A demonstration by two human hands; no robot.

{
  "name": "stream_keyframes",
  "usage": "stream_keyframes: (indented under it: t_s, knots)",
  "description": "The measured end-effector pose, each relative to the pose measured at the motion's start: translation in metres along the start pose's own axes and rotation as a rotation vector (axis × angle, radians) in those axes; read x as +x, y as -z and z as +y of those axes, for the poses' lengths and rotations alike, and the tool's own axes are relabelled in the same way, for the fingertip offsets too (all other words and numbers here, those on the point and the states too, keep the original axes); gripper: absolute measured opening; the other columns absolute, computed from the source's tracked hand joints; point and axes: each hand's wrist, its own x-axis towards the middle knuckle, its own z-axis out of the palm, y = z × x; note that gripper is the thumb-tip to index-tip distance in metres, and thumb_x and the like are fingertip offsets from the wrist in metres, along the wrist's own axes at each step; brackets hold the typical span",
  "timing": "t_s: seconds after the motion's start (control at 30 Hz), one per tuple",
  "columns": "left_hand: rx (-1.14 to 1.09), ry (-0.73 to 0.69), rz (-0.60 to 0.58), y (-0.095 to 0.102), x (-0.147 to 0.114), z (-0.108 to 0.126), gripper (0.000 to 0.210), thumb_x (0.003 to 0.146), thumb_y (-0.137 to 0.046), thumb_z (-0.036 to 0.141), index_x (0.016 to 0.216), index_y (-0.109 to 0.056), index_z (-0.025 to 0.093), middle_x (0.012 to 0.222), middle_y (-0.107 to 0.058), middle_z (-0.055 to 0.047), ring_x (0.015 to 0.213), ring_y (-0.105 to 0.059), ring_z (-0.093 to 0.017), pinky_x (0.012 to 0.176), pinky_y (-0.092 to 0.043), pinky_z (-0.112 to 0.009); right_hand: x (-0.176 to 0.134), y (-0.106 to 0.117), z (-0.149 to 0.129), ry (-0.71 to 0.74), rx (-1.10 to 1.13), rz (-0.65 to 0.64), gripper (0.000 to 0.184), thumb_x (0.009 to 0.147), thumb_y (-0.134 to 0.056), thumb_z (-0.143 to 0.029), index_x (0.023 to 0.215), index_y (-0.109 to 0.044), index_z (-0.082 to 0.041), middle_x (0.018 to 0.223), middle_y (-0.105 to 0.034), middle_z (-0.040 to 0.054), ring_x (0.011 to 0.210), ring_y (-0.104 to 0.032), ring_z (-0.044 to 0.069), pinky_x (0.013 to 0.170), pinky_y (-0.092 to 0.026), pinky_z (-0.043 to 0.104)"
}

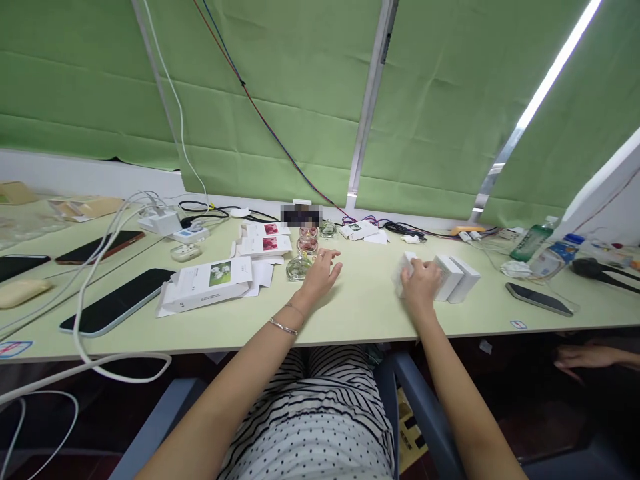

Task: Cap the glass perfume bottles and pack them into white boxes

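- The right hand [421, 279] reaches in over the near edge of the table [357, 313], its fingers bent narrowly about the leftmost white box [399, 280]; the thumb lies against that box, and the fingers' far contact is hidden.
- This box stands beneath and to the left of the right hand's fingers, slightly blurred, nearer the table's near edge than its far one.
- Two more boxes [457, 280] stand upright side by side, just right of those fingers and set slightly askew.
- The left hand [323, 272] hovers or rests above the table, I cannot tell which; its fingers are loosely spread and hold nothing visible.
- A clear glass bottle [299, 269] sits just left of the left hand; a pink bottle [307, 243] stands beyond its fingers, toward the far edge.
- Farther left, a flower-printed carton [210, 283] lies near the near edge, beside a phone [117, 301].
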Motion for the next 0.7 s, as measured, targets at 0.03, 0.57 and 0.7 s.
stream_keyframes:
  t_s: [0.03, 0.57, 0.7]
  knots:
    - [0.004, 0.000, -0.009, 0.000, 0.000, 0.001, 0.024, 0.085, -0.042, 0.027, 0.107, -0.046, 0.017, 0.101, -0.047, -0.007, 0.078, -0.053, -0.015, 0.068, -0.047, -0.031, 0.000, 0.003, 0.009, -0.025, -0.063, 0.035, 0.023, 0.074, -0.052, -0.026, 0.094, -0.058, -0.018, 0.103, -0.045, 0.0157, 0.102, -0.038, 0.034, 0.084, -0.030, 0.056]
    - [-0.003, 0.064, -0.090, 0.002, -0.002, 0.006, 0.033, 0.085, -0.041, 0.026, 0.116, -0.039, 0.015, 0.096, -0.052, -0.006, 0.083, -0.052, -0.016, 0.071, -0.044, -0.030, 0.000, 0.018, 0.063, -0.707, 0.009, -0.114, 0.125, 0.047, -0.071, -0.053, 0.138, 0.006, -0.017, 0.140, -0.010, 0.0251, 0.129, -0.014, 0.041, 0.098, -0.019, 0.062]
    - [0.007, 0.080, -0.141, 0.003, -0.002, 0.007, 0.035, 0.085, -0.040, 0.026, 0.118, -0.038, 0.014, 0.095, -0.053, -0.006, 0.081, -0.053, -0.016, 0.071, -0.043, -0.029, 0.009, 0.010, 0.073, -0.714, -0.040, -0.098, 0.123, 0.048, -0.072, -0.049, 0.138, 0.004, -0.014, 0.133, -0.021, 0.0261, 0.123, -0.026, 0.041, 0.095, -0.027, 0.059]
